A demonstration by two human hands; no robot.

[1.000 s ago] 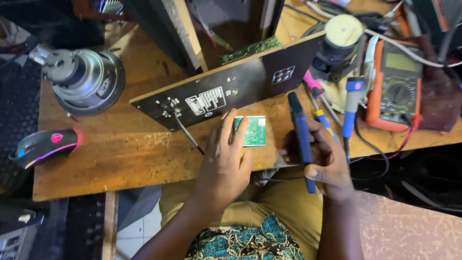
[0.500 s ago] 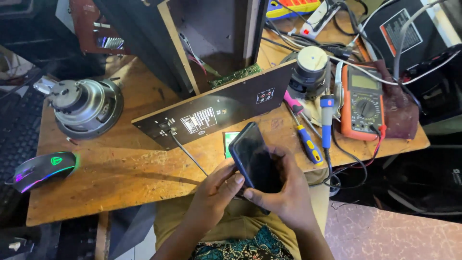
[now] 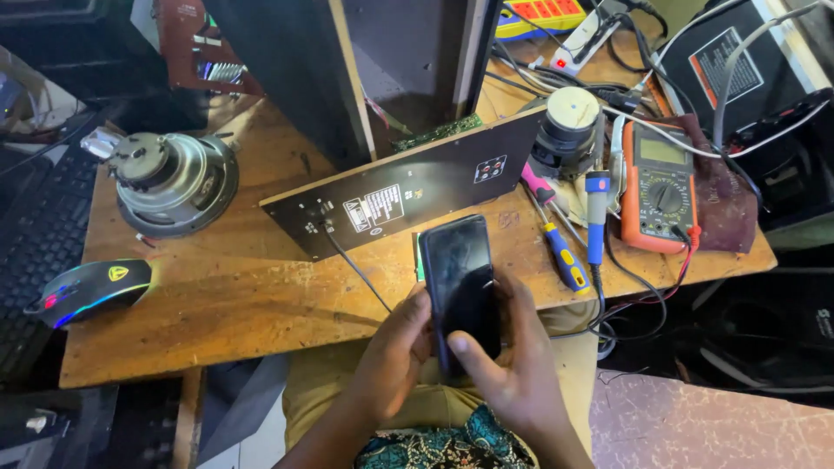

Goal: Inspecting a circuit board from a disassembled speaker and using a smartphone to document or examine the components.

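Soldering iron (image 3: 596, 217) now on table (image 3: 217, 304) (earlier in hand); both hands, left hand (image 3: 395, 356) and right hand (image 3: 512, 373), grip phone (image 3: 460, 282) upright, thumb on screen.

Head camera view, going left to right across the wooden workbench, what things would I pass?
Lit computer mouse → loose speaker driver → black back panel → dark phone held in both hands → blue-and-yellow screwdriver → orange multimeter.
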